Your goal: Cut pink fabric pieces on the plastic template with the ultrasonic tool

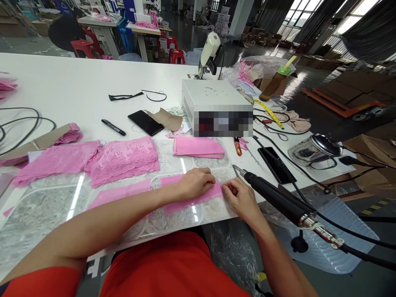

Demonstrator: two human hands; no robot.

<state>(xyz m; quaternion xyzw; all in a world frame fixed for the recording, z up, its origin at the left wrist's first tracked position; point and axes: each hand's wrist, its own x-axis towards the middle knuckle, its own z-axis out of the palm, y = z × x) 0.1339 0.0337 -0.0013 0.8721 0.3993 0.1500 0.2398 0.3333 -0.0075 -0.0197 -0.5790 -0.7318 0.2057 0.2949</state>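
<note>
A strip of pink fabric lies flat on the clear mat near the table's front edge. Across its upper part rests my left hand, fingers curled in; what they hold, if anything, is hidden. At the strip's right end my right hand pinches the fabric edge between thumb and forefinger. Just above is a neat stack of folded pink pieces. Pink lace pieces are spread to the left, and another flat pink strip lies partly behind my left forearm.
A black pen-like tool with a metal tip juts in close to my right hand. A grey box device, orange-handled snips, black phones, a marker, a glass pot and loose cables share the white table.
</note>
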